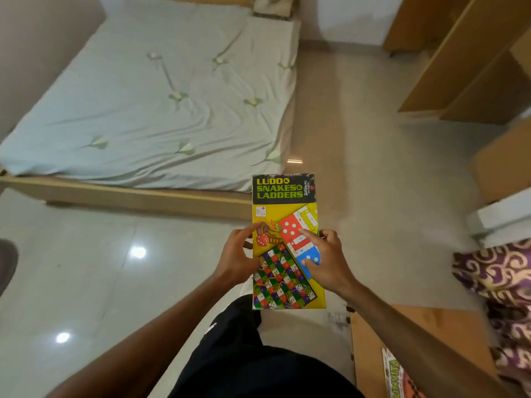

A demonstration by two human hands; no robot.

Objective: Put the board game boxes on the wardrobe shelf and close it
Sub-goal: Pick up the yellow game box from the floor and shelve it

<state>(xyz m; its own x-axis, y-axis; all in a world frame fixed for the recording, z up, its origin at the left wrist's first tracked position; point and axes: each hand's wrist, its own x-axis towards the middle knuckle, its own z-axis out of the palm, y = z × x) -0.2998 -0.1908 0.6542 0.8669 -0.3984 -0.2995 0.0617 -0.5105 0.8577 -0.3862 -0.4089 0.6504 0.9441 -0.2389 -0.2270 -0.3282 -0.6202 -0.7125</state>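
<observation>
Bright, floor (pixel 86 268) glare, edges warped.

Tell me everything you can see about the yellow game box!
The yellow game box is a flat, long cardboard pack held face up above the floor. A dark band at its far end reads Ludo, Snakes and Ladders; below are a red dice, a snake and two game boards. The left hand grips its left edge, the right hand its right edge.

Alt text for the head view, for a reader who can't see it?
A person's left hand and right hand hold a yellow Ludo and Snakes and Ladders box over a glossy tiled floor. A bed with a pale sheet lies ahead on the left; another printed box lies on a wooden surface at lower right.
</observation>
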